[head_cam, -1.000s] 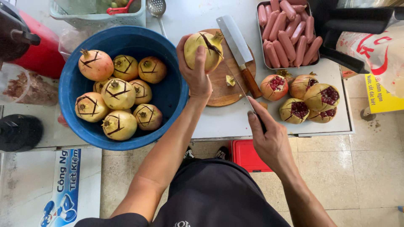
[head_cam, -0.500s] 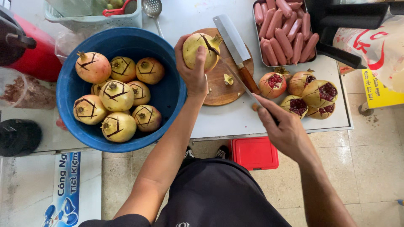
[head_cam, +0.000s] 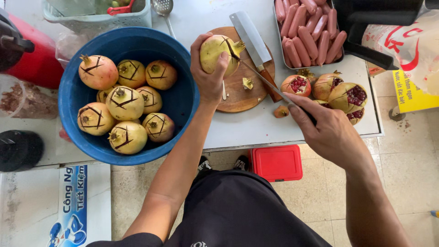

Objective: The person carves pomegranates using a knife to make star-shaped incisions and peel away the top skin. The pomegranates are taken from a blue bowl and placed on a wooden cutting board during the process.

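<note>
Fingers of left hand (head_cam: 209, 77) grasp yellow pomegranate (head_cam: 219, 54) above round cutting board (head_cam: 238, 91); right hand (head_cam: 327, 132) grips thin knife (head_cam: 263, 77), tip at fruit crown.

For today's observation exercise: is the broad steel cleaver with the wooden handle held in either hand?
No: the broad steel cleaver lies on the round wooden cutting board, while the right hand grips a thin knife.

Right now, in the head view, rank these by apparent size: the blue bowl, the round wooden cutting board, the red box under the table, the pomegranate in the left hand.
1. Blue round plastic bowl
2. Round wooden cutting board
3. Red plastic box, though it sits lower, farther from the camera
4. Yellowish scored pomegranate in the left hand
</note>
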